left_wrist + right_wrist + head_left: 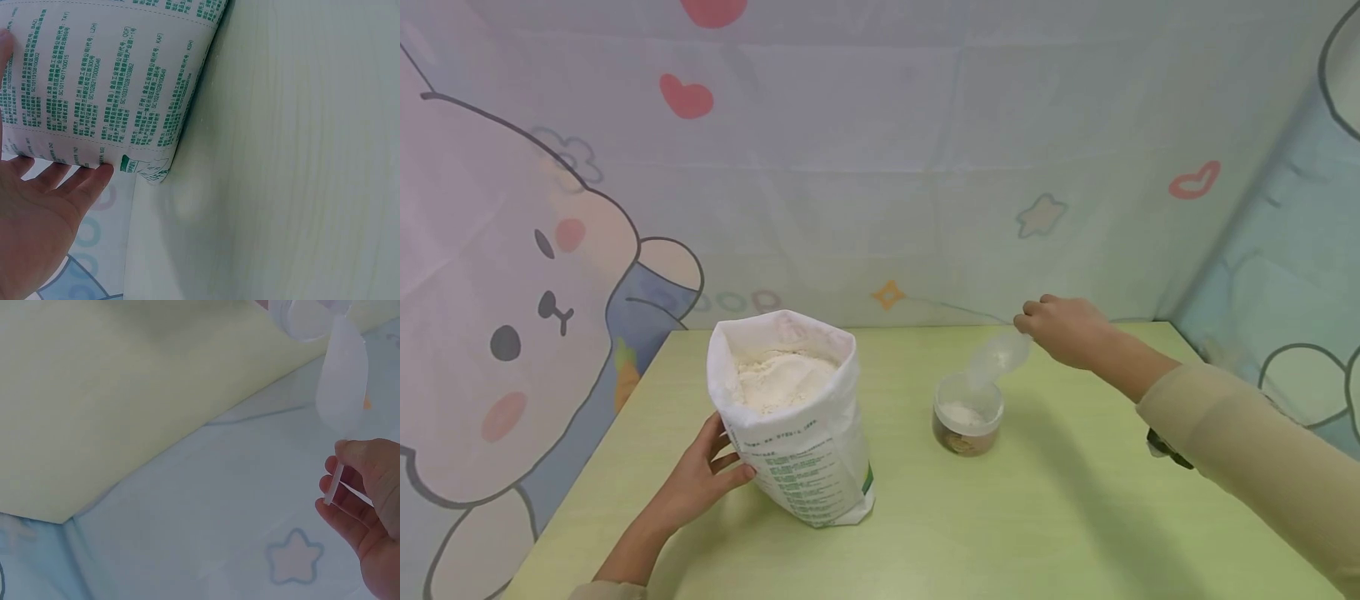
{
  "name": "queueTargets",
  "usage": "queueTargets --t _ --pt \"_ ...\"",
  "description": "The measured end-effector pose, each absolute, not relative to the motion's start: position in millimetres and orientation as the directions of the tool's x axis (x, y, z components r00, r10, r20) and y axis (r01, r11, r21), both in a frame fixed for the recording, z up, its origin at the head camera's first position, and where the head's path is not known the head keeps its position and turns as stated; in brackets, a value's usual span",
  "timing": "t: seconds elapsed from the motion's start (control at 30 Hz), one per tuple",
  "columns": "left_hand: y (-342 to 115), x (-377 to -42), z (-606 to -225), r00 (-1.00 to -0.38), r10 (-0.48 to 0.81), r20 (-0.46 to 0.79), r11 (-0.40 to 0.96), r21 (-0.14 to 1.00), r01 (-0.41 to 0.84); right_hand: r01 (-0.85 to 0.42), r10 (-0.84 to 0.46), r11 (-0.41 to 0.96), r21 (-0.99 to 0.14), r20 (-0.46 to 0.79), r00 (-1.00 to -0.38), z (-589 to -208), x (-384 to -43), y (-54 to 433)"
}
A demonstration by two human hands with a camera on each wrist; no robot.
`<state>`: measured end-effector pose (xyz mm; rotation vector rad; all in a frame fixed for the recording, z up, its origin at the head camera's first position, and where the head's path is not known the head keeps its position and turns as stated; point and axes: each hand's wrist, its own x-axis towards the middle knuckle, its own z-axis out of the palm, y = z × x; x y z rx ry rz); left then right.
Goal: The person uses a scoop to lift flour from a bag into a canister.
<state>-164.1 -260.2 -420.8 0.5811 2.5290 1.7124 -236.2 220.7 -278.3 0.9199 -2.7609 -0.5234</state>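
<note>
A tall white flour bag, its top open and pale flour showing inside, stands on the table. My left hand holds the bag's left side, thumb on the printed front and fingers along the edge. In the left wrist view, the fingertips touch the bag at its side. To the right, my right hand pinches the thin handle of a translucent plastic scoop. The scoop's bowl tilts down over a small round clear jar with some white powder in it. In the right wrist view, the scoop overlaps the jar's rim.
The pale yellow-green table ends at the back against a printed cloth backdrop with hearts and a star. A cartoon bear covers the cloth on the left. A dark object shows under my right sleeve.
</note>
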Motion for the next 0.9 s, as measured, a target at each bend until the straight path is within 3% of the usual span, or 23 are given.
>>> queueTargets --t 0.23,0.47,0.9 --pt "-259.2 -163.7 -419.8 -0.93 0.32 0.182 0.325 0.901 0.288 -0.534 -0.552 0.827 0.178 0.077 -0.83 -286.3 -237.2 228.9" --pt "-258.0 -162.7 -418.3 -0.93 0.317 0.185 0.32 0.902 0.288 -0.553 -0.557 0.83 0.076 0.07 -0.827 -285.5 -236.3 230.6" --pt "-257.4 -162.3 -418.4 -0.929 0.321 0.182 0.316 0.905 0.286 -0.573 -0.576 0.817 0.066 0.138 -0.806 -253.8 -242.8 223.3"
